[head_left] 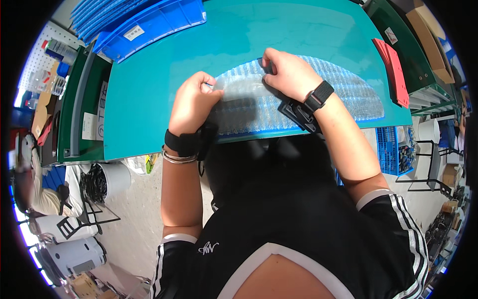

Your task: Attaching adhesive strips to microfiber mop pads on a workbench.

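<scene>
A half-round, blue-edged textile pad (348, 94) with grey and blue stripes lies at the near edge of the green table, its curved side facing away. Over its left part a clear, shiny plastic film (243, 85) stretches between my hands. My left hand (191, 102) pinches the film's left end, thumb and forefinger together, by the pad's left tip. My right hand (294, 74) is closed with bent fingers at the film's other end, above the pad's curved edge. The fingertips partly hide what each hand grips.
A blue bin (154, 30) with blue sheets in it stands at the table's far left. Red flat pieces (392, 70) lie along the right edge. Green cabinets (413, 45) flank the table (144, 104). A blue crate (391, 149) sits below at right, a white bucket (117, 180) at left.
</scene>
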### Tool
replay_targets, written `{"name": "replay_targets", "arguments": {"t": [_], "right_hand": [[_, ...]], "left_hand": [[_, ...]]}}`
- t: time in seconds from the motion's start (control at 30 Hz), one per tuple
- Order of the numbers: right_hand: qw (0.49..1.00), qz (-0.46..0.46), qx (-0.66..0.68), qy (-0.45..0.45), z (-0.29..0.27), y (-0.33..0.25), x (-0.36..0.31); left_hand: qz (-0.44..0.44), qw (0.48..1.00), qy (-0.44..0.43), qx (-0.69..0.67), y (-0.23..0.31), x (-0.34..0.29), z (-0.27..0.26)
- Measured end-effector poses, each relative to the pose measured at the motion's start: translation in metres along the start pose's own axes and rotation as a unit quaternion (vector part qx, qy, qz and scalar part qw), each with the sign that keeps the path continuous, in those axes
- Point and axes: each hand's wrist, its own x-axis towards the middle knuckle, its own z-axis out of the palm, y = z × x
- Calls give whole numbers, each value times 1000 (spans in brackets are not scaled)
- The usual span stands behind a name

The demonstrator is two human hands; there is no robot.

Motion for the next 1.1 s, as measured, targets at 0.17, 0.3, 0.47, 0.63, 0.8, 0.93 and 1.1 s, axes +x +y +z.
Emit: {"name": "replay_targets", "arguments": {"t": [0.17,0.3,0.47,0.63,0.8,0.93,1.1], "right_hand": [[988,-138,-28,67,12,-17,6],[982,-183,-15,-44,24,-40,12],[982,-168,-23,-80,39,-38,19],[990,-123,-50,-45,25,-21,10],[999,-32,-9,-11,-2,14,-11],[998,-35,43,-23,-8,17,-14],[995,-46,86,-9,0,26,-13]], "left_hand": [[-12,999,0,45,4,1,3],[4,997,6,70,-3,1,6],[18,998,11,55,-6,4,8],[-12,1000,-14,26,-2,4,4],[-10,1000,-11,17,-1,3,4],[-12,1000,-14,-1,-5,4,2],[-21,1000,-8,-3,-3,3,5]]}}
